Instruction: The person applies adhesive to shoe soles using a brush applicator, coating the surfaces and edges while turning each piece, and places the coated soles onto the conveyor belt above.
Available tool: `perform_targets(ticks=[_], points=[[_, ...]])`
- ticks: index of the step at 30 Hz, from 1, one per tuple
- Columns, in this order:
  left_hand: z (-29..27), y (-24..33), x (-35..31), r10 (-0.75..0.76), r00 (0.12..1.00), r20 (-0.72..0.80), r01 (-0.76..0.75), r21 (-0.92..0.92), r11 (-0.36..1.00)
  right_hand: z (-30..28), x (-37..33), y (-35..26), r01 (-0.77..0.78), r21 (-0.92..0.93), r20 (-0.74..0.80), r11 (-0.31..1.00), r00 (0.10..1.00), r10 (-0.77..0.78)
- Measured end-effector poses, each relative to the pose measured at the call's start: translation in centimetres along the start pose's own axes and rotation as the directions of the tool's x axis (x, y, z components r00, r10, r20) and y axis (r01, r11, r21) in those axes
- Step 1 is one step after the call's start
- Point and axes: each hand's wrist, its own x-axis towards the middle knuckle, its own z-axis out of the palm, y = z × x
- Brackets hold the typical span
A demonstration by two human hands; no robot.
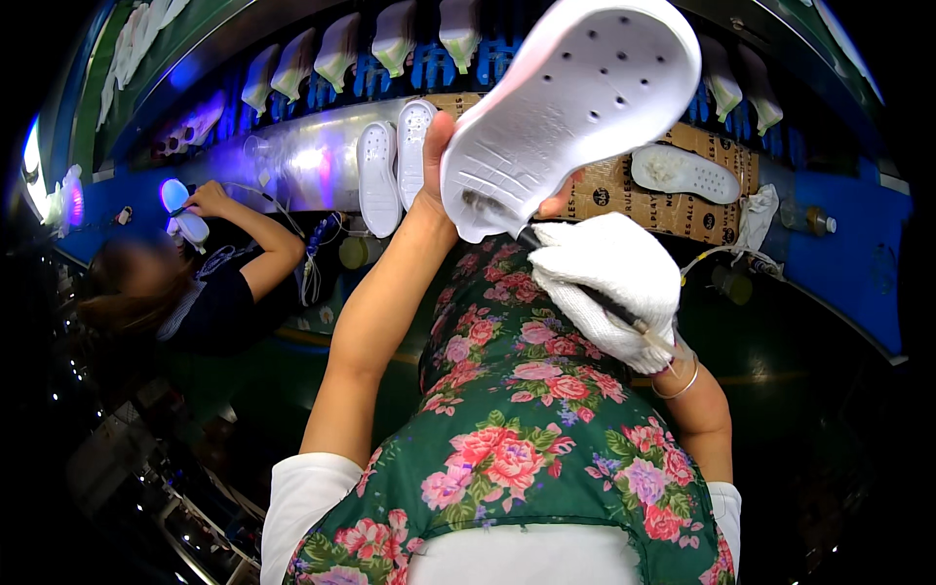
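My left hand (437, 161) is bare and grips a white shoe sole (575, 97) by its narrower end, thumb along the left edge and fingertips showing at the right edge. The sole's broad end tilts up and away, with small holes there and a greyish patch near the narrow end. A white knit glove covers my right hand (609, 283), which is closed around a slim, dark, pen-like tool (609, 304). That tool's dark tip is at the sole's narrow end; whether it touches is hard to tell. Its exact kind is unclear.
Two white soles (378, 180) lie left of my hand on the metal bench (302, 161). Another sole (687, 174) rests on brown cardboard (600, 200). Shoe forms (336, 54) line the back. A co-worker (210, 263) works at left; a clear bottle (807, 219) lies at right.
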Motion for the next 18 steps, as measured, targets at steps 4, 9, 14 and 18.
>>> perform_targets(ticks=[4,9,14,18], points=[[0.2,0.8,0.5,-0.128,0.989,0.074,0.128,-0.008,0.992,1.7,-1.2,0.9,0.251,-0.142,0.064,0.958,0.968,-0.244],[0.8,1.0,0.3,-0.143,0.989,0.042,0.136,0.134,0.982,2.1,-2.1,-0.3,0.148,0.003,0.154,0.989,0.977,-0.147],[1.9,1.8,-0.4,-0.176,0.965,-0.193,0.231,0.319,0.919,0.9,-0.5,-0.4,0.081,-0.015,0.054,0.997,0.995,-0.080],[2.0,1.5,-0.3,-0.127,0.983,-0.135,0.160,0.269,0.950,2.1,-1.5,-0.7,0.100,0.024,0.141,0.995,0.985,-0.103]])
